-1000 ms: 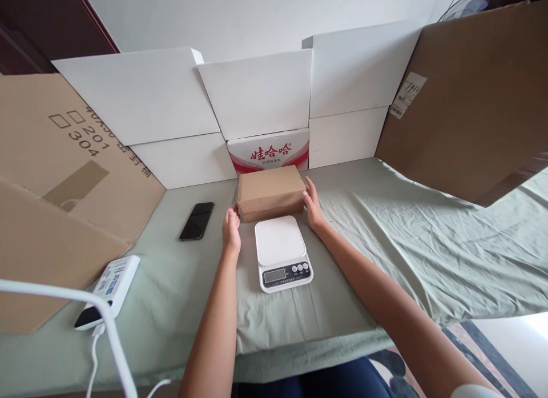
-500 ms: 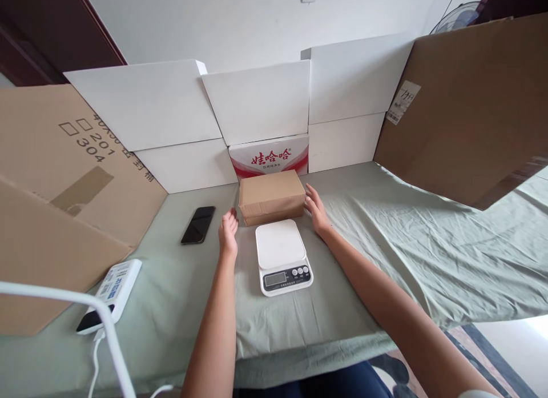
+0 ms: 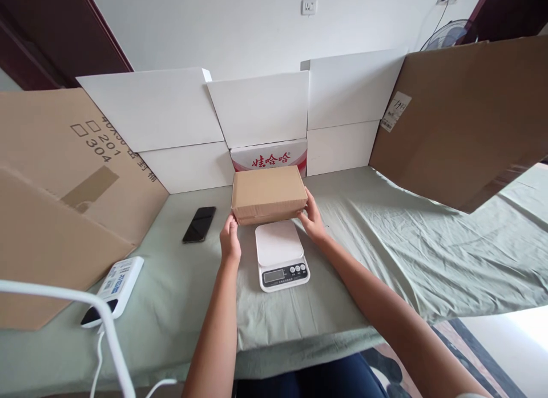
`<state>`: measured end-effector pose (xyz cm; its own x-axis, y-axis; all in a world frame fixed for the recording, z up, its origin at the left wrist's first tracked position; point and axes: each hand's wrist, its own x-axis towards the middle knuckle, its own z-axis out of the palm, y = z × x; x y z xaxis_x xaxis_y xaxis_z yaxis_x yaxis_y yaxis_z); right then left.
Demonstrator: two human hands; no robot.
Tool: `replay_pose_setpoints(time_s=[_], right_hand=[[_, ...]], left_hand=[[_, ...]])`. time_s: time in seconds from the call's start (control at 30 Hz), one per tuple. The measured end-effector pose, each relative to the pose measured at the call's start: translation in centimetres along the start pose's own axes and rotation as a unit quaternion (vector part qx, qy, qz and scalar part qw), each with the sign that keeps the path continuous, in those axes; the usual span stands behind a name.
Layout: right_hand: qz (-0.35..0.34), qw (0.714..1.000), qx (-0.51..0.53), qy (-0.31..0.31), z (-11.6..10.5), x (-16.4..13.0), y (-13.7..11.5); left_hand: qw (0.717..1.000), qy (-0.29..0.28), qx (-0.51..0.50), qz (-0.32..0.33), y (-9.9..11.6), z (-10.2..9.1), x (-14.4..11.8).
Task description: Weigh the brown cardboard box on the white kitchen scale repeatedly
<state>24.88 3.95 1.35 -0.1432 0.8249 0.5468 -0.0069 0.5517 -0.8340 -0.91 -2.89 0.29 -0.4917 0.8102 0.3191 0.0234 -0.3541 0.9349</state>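
Between my two hands is a closed brown cardboard box, gripped at its left and right ends. My left hand holds the near left corner, thumb up along the side. At the right end, my right hand has its fingers on the side and its thumb at the front lower edge. The box appears lifted a little, its front edge just behind and over the far rim of a white kitchen scale. The scale's plate carries nothing, and its small display looks blank.
A black phone lies on the green cloth at left, near a white power strip. A white curved tube crosses the lower left. White boxes line the back, with large cartons at both sides.
Both hands have closed in on the cardboard box, which is now raised slightly and shifted toward me. Before, the left hand was apart from it. The view has tilted a little.
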Motion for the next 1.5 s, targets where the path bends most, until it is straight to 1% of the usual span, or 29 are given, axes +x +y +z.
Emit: replay_pose_setpoints(time_s=[0.07, 0.13, 0.2, 0.27, 0.33, 0.4, 0.5, 0.67, 0.8, 0.87, 0.93, 1.0, 1.07, 1.17, 1.33, 1.5], right_hand=[[-0.021, 0.999, -0.025, 0.000, -0.3, -1.5, -1.2], [-0.027, 0.999, -0.037, 0.001, -0.7, -3.3, -2.3], [-0.019, 0.999, -0.034, 0.001, -1.3, -5.1, -3.1], [-0.001, 1.000, -0.024, -0.002, -1.9, -6.5, -3.4], [0.021, 1.000, -0.017, -0.008, -2.2, -7.4, -3.5], [0.033, 0.999, -0.016, -0.009, -2.3, -7.8, -3.5], [0.036, 0.999, -0.015, -0.004, -2.2, -7.8, -3.4], [0.043, 0.999, -0.017, -0.009, -2.2, -8.2, -3.9], [0.028, 0.999, -0.033, -0.005, -2.4, -8.7, -4.1], [0.017, 0.999, -0.033, 0.019, -2.5, -8.7, -4.0], [0.017, 0.998, -0.019, 0.053, -2.6, -8.6, -3.9], [0.025, 0.997, 0.000, 0.071, -2.6, -8.4, -3.8], [0.035, 0.997, 0.016, 0.063, -2.6, -8.3, -3.8], [0.048, 0.998, 0.037, 0.029, -2.6, -8.3, -3.9], [0.058, 0.997, 0.045, -0.001, -2.5, -8.3, -3.9], [0.059, 0.997, 0.042, 0.001, -2.5, -8.1, -3.9]], left_hand=[[1.000, 0.003, -0.004, 0.016, 1.0, -0.6, -2.0], [1.000, 0.011, -0.011, 0.013, 1.6, -1.2, -4.4], [1.000, 0.008, -0.011, 0.002, 1.9, -1.8, -7.0], [1.000, -0.009, -0.007, -0.002, 2.0, -2.3, -9.2], [1.000, -0.023, -0.005, -0.003, 2.1, -2.8, -10.8], [1.000, -0.020, -0.003, -0.007, 2.1, -3.0, -11.6], [1.000, -0.004, 0.000, -0.019, 2.2, -3.0, -11.7], [1.000, 0.000, -0.004, -0.023, 1.9, -3.0, -11.5], [1.000, -0.008, 0.000, -0.008, 2.4, -2.9, -11.6], [0.999, 0.016, -0.011, 0.027, 3.0, -2.7, -11.6], [0.996, 0.061, -0.032, 0.061, 3.7, -2.6, -11.5], [0.993, 0.087, -0.048, 0.070, 4.1, -2.5, -11.4], [0.994, 0.077, -0.051, 0.057, 4.0, -2.4, -11.3], [0.998, 0.050, -0.042, 0.027, 3.3, -2.5, -11.3], [0.999, 0.035, -0.017, -0.030, 2.5, -2.6, -11.6], [0.999, 0.030, -0.006, -0.031, 2.5, -2.8, -11.8]])
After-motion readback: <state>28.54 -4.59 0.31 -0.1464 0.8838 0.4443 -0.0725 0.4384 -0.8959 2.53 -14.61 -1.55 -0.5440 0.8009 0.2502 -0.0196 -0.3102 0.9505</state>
